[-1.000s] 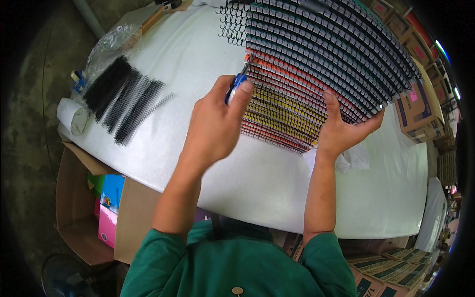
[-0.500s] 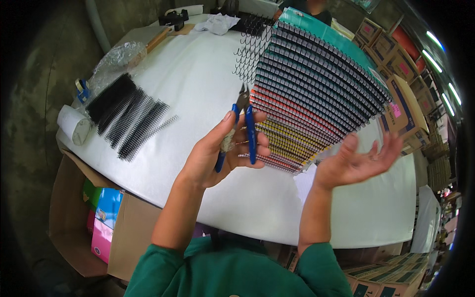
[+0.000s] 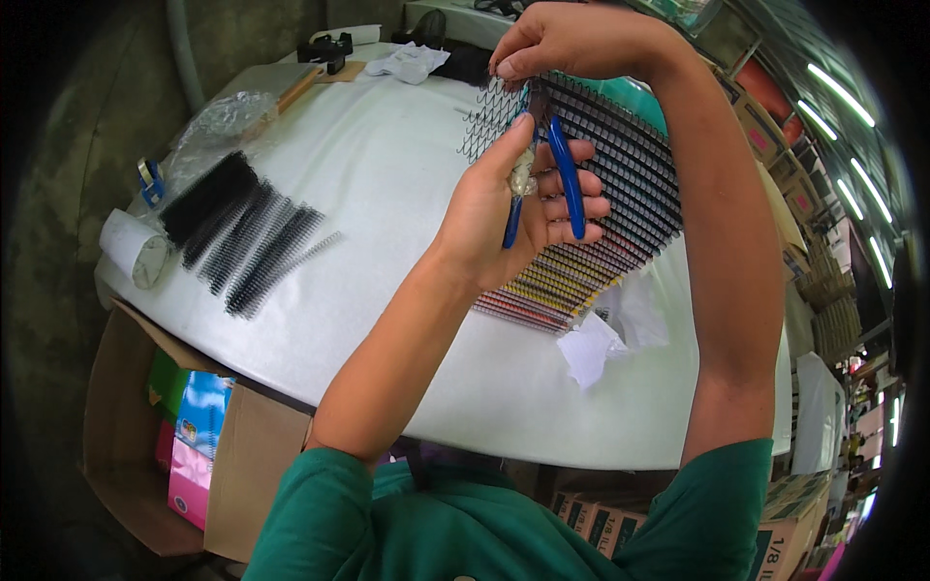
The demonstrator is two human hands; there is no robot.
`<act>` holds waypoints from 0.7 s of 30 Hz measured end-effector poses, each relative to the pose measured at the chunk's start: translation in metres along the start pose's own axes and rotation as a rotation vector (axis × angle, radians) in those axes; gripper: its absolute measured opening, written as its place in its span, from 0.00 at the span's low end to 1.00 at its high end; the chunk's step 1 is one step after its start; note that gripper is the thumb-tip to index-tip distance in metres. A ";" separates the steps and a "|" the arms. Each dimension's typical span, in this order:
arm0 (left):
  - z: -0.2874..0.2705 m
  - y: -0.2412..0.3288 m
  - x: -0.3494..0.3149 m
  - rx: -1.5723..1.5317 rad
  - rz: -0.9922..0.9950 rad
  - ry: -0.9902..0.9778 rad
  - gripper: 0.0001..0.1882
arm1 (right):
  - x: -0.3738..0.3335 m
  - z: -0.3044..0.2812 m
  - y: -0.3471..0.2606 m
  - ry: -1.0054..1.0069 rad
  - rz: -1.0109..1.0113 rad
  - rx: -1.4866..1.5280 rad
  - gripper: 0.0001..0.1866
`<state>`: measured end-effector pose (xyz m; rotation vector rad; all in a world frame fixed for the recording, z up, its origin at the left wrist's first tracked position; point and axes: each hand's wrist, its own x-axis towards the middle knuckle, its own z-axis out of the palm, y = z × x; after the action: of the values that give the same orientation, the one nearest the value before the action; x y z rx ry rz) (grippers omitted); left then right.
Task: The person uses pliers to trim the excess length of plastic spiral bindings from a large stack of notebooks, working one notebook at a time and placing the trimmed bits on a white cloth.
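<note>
My left hand (image 3: 513,198) holds blue-handled wire cutters (image 3: 568,179), thumb on one handle and fingers behind, with the handles spread. The cutters' jaws are up by the loose coil ends, partly covered by my hand. My right hand (image 3: 572,41) arches over the far side, its thumb and forefinger pinched at the end of a black wire binding coil (image 3: 496,87). These coil ends stick out to the left of a long fanned stack of spiral notebooks (image 3: 620,145), with black, red and yellow bands along their bound edges. My hands and forearm cover part of the stack.
Loose black coils (image 3: 247,232) lie in a bundle on the white table (image 3: 387,174). Around them are a paper roll (image 3: 134,247), a tape dispenser (image 3: 150,182) and clear plastic wrap (image 3: 228,126). Crumpled white paper (image 3: 588,349) lies nearby. An open carton (image 3: 257,465) with notebooks stands at the lower left.
My right hand has swung from the open air at the right up to the far coil ends, closing its fingers. My left hand has moved up and right with the cutters.
</note>
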<state>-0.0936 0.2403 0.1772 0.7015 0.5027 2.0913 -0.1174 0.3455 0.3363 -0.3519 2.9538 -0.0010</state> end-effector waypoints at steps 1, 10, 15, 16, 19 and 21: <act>0.000 0.000 0.000 0.012 0.007 -0.002 0.32 | -0.001 -0.002 -0.001 -0.009 0.007 -0.011 0.18; 0.003 0.003 -0.004 0.071 0.014 -0.021 0.31 | -0.003 -0.005 -0.004 -0.002 0.031 0.001 0.17; 0.004 0.006 0.003 0.007 0.001 0.025 0.29 | -0.004 -0.004 -0.009 0.018 0.064 -0.035 0.17; 0.002 0.007 0.003 0.002 0.001 0.004 0.29 | -0.004 -0.004 -0.010 0.024 0.064 -0.046 0.17; 0.000 0.009 -0.002 0.052 -0.034 0.020 0.27 | -0.004 -0.004 -0.010 0.034 0.072 -0.055 0.17; -0.012 0.007 0.002 -0.117 -0.046 -0.163 0.28 | -0.005 -0.005 -0.011 0.033 0.078 -0.029 0.17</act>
<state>-0.1062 0.2366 0.1730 0.7764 0.3011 1.9830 -0.1110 0.3361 0.3418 -0.2428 3.0004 0.0467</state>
